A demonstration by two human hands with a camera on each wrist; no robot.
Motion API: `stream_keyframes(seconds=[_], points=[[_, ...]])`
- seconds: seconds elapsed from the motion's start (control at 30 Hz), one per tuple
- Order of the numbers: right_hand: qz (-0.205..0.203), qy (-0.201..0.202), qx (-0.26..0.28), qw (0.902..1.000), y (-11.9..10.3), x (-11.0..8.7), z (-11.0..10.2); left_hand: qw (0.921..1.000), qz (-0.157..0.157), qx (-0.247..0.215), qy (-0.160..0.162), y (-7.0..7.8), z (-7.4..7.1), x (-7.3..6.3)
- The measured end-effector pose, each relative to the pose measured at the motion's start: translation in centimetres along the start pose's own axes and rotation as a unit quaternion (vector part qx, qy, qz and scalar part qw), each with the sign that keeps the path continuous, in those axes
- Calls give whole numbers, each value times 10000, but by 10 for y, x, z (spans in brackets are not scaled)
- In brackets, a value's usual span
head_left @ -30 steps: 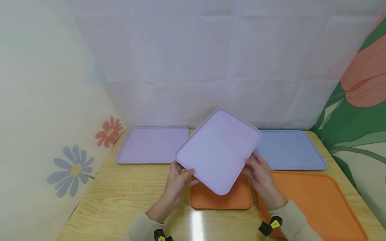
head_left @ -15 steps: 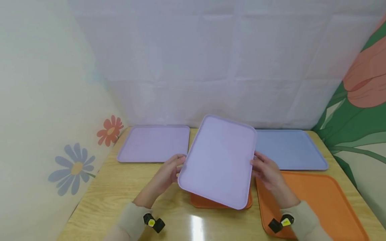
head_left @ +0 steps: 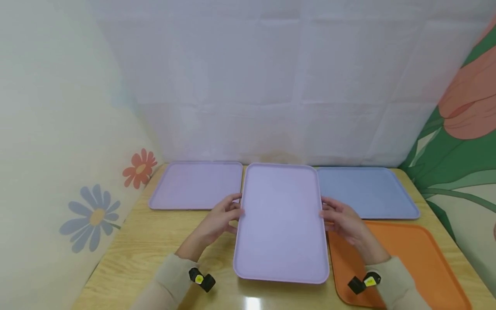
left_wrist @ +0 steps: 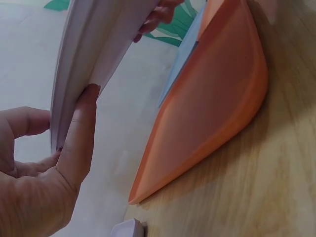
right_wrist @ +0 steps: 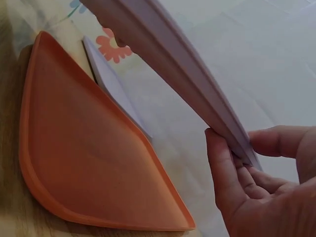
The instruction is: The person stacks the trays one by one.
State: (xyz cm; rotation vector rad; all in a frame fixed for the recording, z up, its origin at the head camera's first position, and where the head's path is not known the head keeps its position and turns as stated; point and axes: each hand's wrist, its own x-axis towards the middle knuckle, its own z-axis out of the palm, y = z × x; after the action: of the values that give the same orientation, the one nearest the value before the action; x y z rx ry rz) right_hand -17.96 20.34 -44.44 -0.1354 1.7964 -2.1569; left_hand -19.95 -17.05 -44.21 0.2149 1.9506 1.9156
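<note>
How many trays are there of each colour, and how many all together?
Purple: 2, the held purple tray and the back-left purple tray
Orange: 2, the right-hand orange tray and the orange tray beneath the held one
Blue: 1, the blue tray at the back right
Total: 5 trays

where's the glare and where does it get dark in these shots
Head view: white glare on the table, at the bottom edge below the held purple tray; left wrist view: dimmer, the nearer orange tray looking muted; right wrist view: also dim, with the wood darkest toward the left edge.
</note>
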Motion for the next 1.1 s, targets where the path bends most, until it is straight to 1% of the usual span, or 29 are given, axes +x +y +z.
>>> stream_keyframes(seconds=[0.07,0.13,0.37,0.6,0.7,0.83,0.93,1.1], points=[[60,-38,-124,9999,-1,1,-1,9999,70,13,-71,-2,0,0],[134,8,-248,9996,-1,3,-2,9999,103,47,-73,-4,-1,0],[390,240,-640,9969,-2,10,-1,9998,15,151,109,-8,1,3],[628,425,-731,9944,0,18,1,9987,-250,141,425,-12,3,7],[659,427,-817,9936,1,22,0,9977,-350,157,553,-13,4,10],[688,440,-809,9934,3,27,-1,9973,-407,227,567,-16,4,13],[708,451,-742,9937,6,30,-3,9974,-426,270,519,-18,4,15],[780,532,-696,9931,10,37,-4,9965,-527,209,618,-23,2,20]])
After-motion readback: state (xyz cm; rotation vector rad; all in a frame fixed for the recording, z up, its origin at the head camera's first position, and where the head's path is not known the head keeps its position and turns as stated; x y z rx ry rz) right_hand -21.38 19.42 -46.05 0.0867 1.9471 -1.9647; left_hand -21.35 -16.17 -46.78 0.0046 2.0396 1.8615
